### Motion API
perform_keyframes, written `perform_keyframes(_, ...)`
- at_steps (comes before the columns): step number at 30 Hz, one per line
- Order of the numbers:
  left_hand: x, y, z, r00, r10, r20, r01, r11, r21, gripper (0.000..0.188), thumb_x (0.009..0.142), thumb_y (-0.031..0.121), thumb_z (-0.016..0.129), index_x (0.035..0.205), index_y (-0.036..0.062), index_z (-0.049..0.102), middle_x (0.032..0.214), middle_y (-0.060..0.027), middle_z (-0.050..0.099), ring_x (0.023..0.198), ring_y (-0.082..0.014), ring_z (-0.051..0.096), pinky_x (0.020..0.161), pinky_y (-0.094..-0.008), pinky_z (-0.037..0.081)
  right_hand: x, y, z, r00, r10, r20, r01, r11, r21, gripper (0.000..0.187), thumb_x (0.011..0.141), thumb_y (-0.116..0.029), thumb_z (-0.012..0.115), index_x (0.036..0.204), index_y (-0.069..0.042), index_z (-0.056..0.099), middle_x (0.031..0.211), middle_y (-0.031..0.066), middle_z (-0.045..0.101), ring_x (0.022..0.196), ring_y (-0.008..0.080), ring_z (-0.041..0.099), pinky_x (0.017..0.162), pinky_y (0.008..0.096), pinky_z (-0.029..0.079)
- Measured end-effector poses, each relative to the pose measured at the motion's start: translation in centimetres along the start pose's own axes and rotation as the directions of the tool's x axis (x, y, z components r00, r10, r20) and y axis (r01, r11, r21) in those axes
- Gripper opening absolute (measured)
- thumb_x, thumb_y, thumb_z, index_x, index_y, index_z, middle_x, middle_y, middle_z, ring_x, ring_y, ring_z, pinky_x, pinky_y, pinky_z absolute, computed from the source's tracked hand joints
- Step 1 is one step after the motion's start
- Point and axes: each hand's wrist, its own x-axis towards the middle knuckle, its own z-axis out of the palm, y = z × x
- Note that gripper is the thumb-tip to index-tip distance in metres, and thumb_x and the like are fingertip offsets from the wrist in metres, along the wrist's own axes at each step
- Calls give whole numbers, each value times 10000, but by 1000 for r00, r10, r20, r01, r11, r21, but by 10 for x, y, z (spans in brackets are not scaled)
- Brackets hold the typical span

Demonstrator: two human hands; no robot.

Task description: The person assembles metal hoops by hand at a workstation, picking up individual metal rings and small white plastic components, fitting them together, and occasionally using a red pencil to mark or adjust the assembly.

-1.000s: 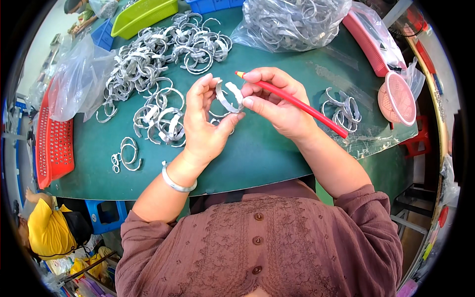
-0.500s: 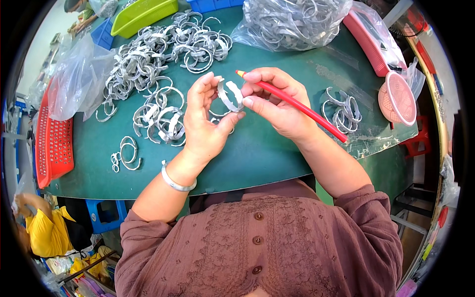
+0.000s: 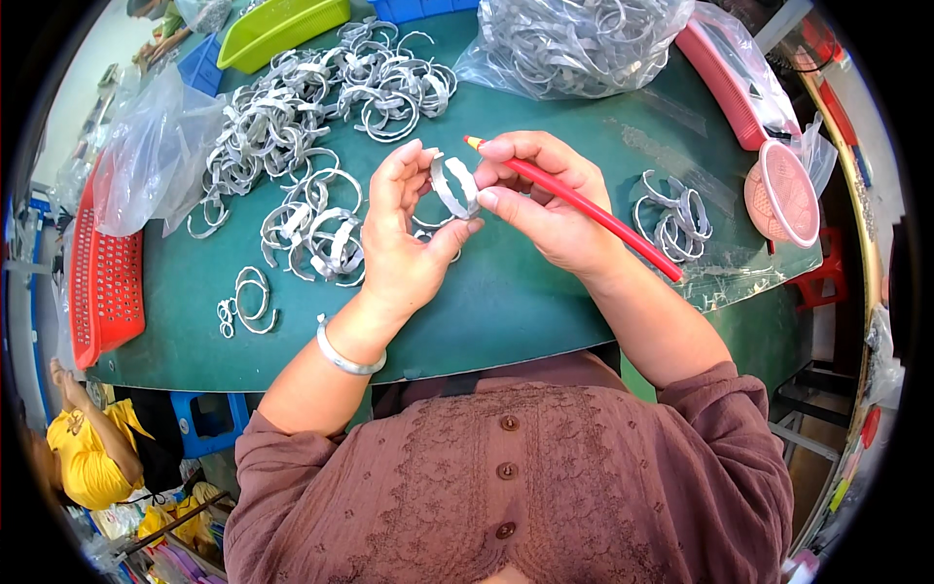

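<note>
An open, silver-grey cuff bracelet [image 3: 467,182] is held up over the middle of the table. My left hand [image 3: 397,238] is closed on it, with fingers behind and thumb below. My right hand [image 3: 559,209] grips a red pencil [image 3: 628,232] between thumb and fingers, its tip pointing up and left, just above the bracelet. The right thumb and fingers also meet the bracelet's right side. Left of my left hand lies a small group of similar bracelets [image 3: 309,234], with a large heap [image 3: 277,112] beyond. A bangle [image 3: 341,358] circles my left wrist.
A clear bag full of bracelets [image 3: 584,49] stands at the back. Several bracelets [image 3: 673,219] lie right of my right hand. Around the green table [image 3: 506,311] are a red basket [image 3: 107,282], a green bin [image 3: 277,34] and a pink basket [image 3: 783,190]. A person in yellow [image 3: 92,453] is at lower left.
My hands, the bracelet and the pencil keep almost the same place; the bracelet has turned very slightly. At lower left, the other person's arms have moved up.
</note>
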Motion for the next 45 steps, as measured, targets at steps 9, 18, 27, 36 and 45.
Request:
perform_keyframes(9,0,-1,2,1000,-17,-8,17,1000,3,772,601,-59,701,1255,29,300,1165,-131,440,1061,-217,479,920,-331,390,1,2,-3,1000,1,3,-1,1000,12,268,757,52,587,1013,-6,533,860,38,572,804,91,548,729,227,457)
perform_keyframes(18,9,20,-17,985,145,-93,-135,985,108,793,594,-4,734,1256,12,299,1127,-125,456,1029,-211,487,897,-328,394,5,-2,-9,990,-33,-134,16,992,-127,234,798,43,535,1027,-5,529,895,79,584,818,123,570,685,227,469)
perform_keyframes(27,84,78,-187,840,498,-214,-74,496,865,616,613,172,741,1128,-11,456,1027,-146,531,908,-244,531,812,-334,434,5,1,-13,988,-19,-152,-10,982,-188,208,812,19,522,1018,-3,531,919,82,573,826,128,572,673,232,479)
perform_keyframes(36,127,63,-311,894,247,-373,396,-49,917,654,697,428,637,1196,49,449,1089,-192,548,1043,-333,505,870,-376,398,10,7,-13,986,-36,-166,4,981,-192,222,811,26,518,1031,-6,529,910,67,583,850,116,565,705,221,461)
perform_keyframes(45,65,53,-98,932,5,363,-324,466,824,220,723,141,635,911,31,606,908,-140,574,889,-314,534,785,-390,419,9,13,-18,992,-18,-128,-18,961,-276,255,793,11,548,1046,-13,529,964,81,576,884,104,548,762,229,441)
